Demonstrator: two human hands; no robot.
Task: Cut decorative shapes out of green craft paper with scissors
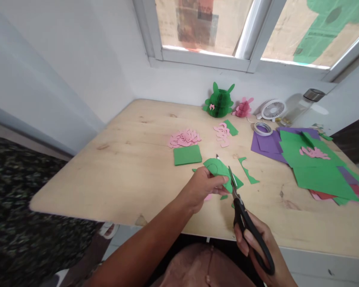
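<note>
Over the front part of a wooden table (122, 171), a person's left hand (201, 185) pinches a piece of green paper (217, 168) between thumb and fingers, while the right hand (259, 237) grips black-handled scissors (245, 223), blades at the paper's right edge. Beyond lie 1 green card (187, 155) and a pink cutout pile (185, 138); near the wall stand 1 green ornament (219, 103) and 1 pink ornament (243, 109).

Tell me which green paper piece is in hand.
The rounded piece pinched in the left hand, by the scissors; the green rectangle and wavy offcut both lie on the table.
</note>
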